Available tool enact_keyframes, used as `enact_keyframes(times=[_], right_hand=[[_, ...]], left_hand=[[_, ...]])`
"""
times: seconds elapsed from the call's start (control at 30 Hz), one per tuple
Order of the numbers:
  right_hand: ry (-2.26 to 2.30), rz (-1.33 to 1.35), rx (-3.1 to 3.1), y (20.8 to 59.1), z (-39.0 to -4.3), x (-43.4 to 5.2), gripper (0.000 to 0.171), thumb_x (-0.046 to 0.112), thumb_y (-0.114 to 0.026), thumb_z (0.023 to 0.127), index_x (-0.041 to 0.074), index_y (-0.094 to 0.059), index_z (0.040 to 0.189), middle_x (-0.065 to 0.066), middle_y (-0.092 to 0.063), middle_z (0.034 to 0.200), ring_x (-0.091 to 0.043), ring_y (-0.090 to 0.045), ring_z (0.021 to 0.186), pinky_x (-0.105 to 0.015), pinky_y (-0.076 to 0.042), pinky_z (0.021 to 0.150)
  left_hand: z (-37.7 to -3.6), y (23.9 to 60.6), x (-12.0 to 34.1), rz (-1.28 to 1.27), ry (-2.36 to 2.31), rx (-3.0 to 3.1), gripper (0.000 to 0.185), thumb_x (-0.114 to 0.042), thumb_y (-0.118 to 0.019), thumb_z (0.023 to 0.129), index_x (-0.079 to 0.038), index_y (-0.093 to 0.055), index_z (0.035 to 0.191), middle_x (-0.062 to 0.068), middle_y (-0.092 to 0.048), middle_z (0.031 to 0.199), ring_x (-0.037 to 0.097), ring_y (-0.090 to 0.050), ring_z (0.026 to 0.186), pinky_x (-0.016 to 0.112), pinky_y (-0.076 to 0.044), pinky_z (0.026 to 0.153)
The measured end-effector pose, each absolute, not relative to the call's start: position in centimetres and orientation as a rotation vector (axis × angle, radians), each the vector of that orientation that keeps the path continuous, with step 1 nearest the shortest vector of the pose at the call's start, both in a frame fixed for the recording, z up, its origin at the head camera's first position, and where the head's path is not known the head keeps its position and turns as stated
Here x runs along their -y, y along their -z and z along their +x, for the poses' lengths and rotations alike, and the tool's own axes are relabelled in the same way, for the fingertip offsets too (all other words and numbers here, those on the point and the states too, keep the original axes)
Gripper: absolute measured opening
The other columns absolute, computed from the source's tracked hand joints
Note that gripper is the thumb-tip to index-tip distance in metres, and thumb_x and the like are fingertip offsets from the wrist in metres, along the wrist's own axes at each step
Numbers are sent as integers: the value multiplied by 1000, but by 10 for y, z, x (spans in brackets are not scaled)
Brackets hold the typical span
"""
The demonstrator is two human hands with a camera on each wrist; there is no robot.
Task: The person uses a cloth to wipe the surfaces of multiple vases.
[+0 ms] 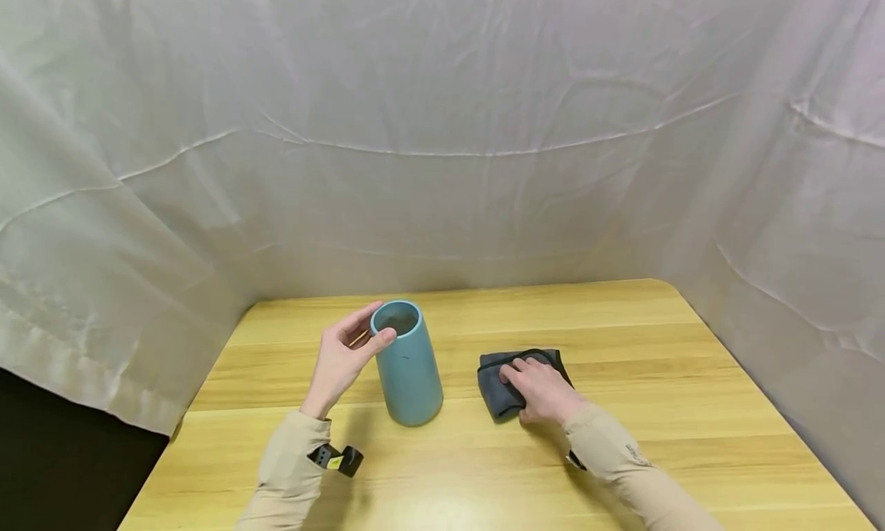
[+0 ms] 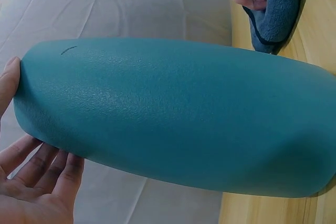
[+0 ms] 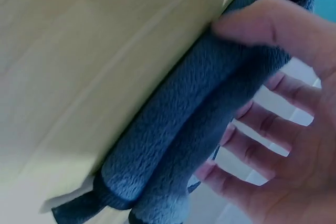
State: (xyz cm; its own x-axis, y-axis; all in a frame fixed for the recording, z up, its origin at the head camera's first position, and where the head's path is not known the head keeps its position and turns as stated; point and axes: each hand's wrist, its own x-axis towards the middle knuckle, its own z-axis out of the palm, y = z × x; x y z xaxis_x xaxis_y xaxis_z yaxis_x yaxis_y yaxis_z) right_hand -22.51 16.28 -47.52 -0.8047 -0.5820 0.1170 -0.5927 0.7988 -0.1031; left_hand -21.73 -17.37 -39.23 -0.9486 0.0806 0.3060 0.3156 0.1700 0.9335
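A tall blue vase (image 1: 412,381), wider toward its base, stands upright on the table with its round mouth facing up. My left hand (image 1: 343,356) holds it near the rim, thumb on the near side and fingers round the left side. In the left wrist view the vase (image 2: 173,114) fills the middle, with a small dark mark near its mouth. To the right lies a folded dark grey cloth (image 1: 496,393) with black edging. My right hand (image 1: 546,389) grips this cloth, its thumb at the near side and fingers over the top; the fluffy folds (image 3: 173,129) show in the right wrist view.
The light wooden table (image 1: 657,454) reaches to pale fabric curtains (image 1: 470,200) at the back and both sides. A small black device (image 1: 336,459) is strapped to the left wrist. Past the table's left edge is a dark area.
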Motion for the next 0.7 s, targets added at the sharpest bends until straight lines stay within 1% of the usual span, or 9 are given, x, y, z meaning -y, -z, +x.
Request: enact_keyframes(times=[0.17, 0.27, 0.4, 0.53, 0.57, 0.63, 0.7], right_hand=[[-183, 942, 2850, 478, -225, -161, 48, -3, -83, 63, 12, -59, 101, -9, -63, 95, -32, -63, 86, -46, -58, 73], [-180, 899, 2846, 481, -226, -160, 44, -6, -79, 65, 12, -59, 101, -9, -64, 94, -32, -63, 86, -46, -59, 74], [-233, 828, 2889, 484, -227, -162, 36, -1, -76, 74, 11, -63, 106, -9, -66, 99, -33, -64, 93, -47, -58, 79], [-357, 777, 2926, 484, -229, -165, 30, 5, -68, 84, 9, -66, 113, -10, -67, 106, -34, -64, 101, -51, -57, 87], [-402, 767, 2929, 483, -229, -166, 30, 6, -67, 85, 8, -67, 116, -12, -67, 108, -35, -64, 104, -52, -57, 89], [-498, 736, 2930, 482, -228, -169, 33, 7, -65, 89, 5, -67, 121, -18, -67, 117, -40, -64, 111, -57, -54, 94], [-596, 701, 2900, 480, -227, -170, 34, 8, -63, 91, 2, -65, 125, -24, -65, 124, -44, -63, 116, -61, -52, 99]], left_hand=[[-217, 393, 172, -369, 1857, 2251, 51, -10, -78, 88, -9, -63, 136, 13, -68, 131, 6, -67, 114, 21, -52, 103], [-218, 392, 170, -362, 1851, 2253, 51, -11, -78, 88, -9, -63, 136, 13, -68, 131, 7, -67, 114, 23, -52, 104], [-218, 392, 168, -355, 1859, 2257, 51, -11, -78, 88, -8, -62, 137, 14, -67, 132, 6, -66, 114, 23, -51, 105], [-216, 391, 167, -340, 1866, 2248, 51, -10, -77, 88, -7, -61, 137, 15, -67, 132, 4, -66, 111, 21, -51, 104], [-216, 391, 168, -337, 1865, 2246, 51, -10, -77, 88, -7, -61, 137, 15, -67, 132, 3, -66, 111, 21, -51, 103], [-215, 391, 168, -325, 1863, 2245, 51, -11, -77, 88, -8, -62, 137, 14, -68, 131, 3, -66, 110, 22, -51, 104], [-213, 391, 169, -318, 1861, 2248, 51, -11, -77, 88, -8, -62, 137, 14, -68, 131, 3, -66, 110, 26, -51, 105]])
